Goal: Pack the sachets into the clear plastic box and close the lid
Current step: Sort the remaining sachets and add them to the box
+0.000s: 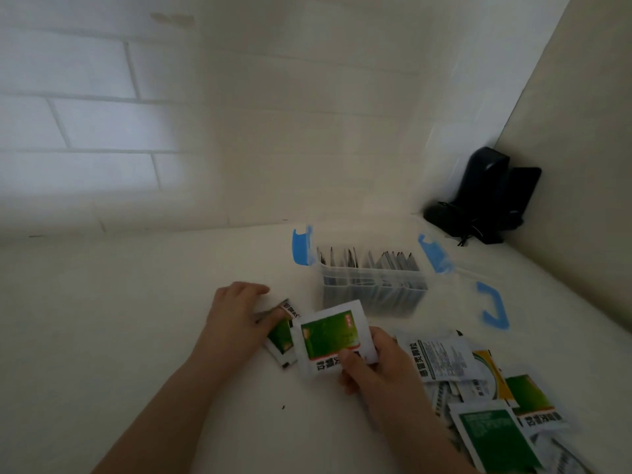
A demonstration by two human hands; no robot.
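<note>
Right hand (379, 367) pinches a green-and-white sachet (330, 336) by its lower corner, thumb on the face and fingers behind, holding it tilted just off the bench (119, 319). Left hand (236, 313) is closed on a small stack of like sachets (281, 336), fingers curled over the top edge, the stack lying just left of the held one and partly under it.

The step in hand looks like gathering: loose sachets are being squared into a bundle before they go into the box. The clear plastic box (374, 285) stands open just beyond the held sachet, already part filled with sachets standing on edge in rows. Its blue latches (301, 246) are swung outward at both ends.

The next move probably calls for laying the held sachet onto the stack, then carrying the bundle over the box's near wall and slipping it upright into a gap in the rows.

A loose pile of sachets (485, 405) lies right of the hands and near of the box, so plenty remains. The lid (492, 306), clear with a blue handle, seems to rest right of the box; blur makes its outline hard to read. Dark objects (485, 196) sit in the corner beyond the box, well apart. Nothing blocks the path to the box.
</note>
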